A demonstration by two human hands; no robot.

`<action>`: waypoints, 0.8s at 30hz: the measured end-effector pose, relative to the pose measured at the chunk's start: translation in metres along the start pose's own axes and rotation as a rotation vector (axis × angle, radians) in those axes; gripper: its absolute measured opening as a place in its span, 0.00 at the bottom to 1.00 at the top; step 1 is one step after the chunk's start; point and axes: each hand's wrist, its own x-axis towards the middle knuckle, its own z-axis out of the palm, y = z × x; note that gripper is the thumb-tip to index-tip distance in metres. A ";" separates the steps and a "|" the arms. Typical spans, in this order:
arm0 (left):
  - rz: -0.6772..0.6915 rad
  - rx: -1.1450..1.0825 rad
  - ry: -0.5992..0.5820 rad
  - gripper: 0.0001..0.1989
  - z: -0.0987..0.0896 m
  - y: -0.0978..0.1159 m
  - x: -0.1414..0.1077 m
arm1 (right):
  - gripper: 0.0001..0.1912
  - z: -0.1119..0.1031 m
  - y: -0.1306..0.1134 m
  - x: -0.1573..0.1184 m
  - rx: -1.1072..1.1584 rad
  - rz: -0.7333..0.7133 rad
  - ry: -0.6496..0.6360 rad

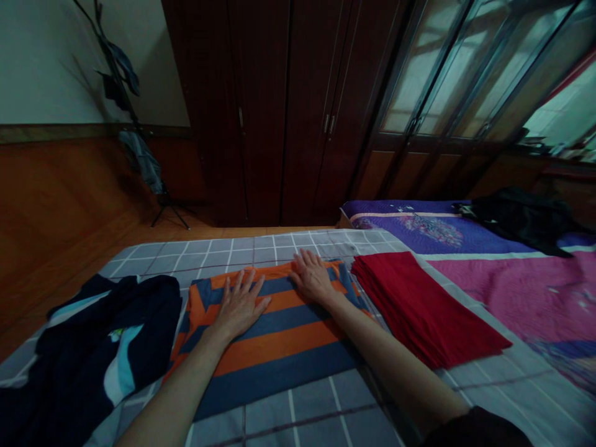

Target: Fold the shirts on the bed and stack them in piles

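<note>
An orange and blue striped shirt [279, 357] lies spread flat on the grey checked bedsheet [321, 397], its sides tucked into a rough rectangle. Palm down on its upper left part rests my left hand [239, 305], fingers spread. My right hand [311, 276] also lies flat on the shirt, near its far edge, with fingers stretched out. Neither hand grips anything. To the right of the shirt is a neatly folded red cloth [423, 307] in several layers. A crumpled navy garment [149, 329] with white and light blue panels lies to the left.
Beyond the bed stands a dark wooden wardrobe [307, 112]. A coat stand [121, 93] with hanging items is at the far left. At the right, a purple and pink quilted cover [484, 279] bears a dark bundle of cloth [521, 214].
</note>
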 end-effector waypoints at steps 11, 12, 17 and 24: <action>0.011 -0.030 -0.006 0.34 -0.002 -0.005 0.002 | 0.36 -0.028 0.046 -0.050 -0.071 0.076 -0.077; 0.011 -0.033 -0.006 0.34 -0.002 -0.005 0.002 | 0.37 -0.029 0.045 -0.062 -0.063 0.033 -0.084; -0.009 -0.006 -0.048 0.35 -0.004 -0.012 0.000 | 0.39 -0.019 0.062 -0.111 -0.002 0.033 -0.125; -0.140 0.082 -0.186 0.39 -0.021 -0.069 -0.020 | 0.38 -0.010 0.086 -0.115 0.027 0.160 -0.046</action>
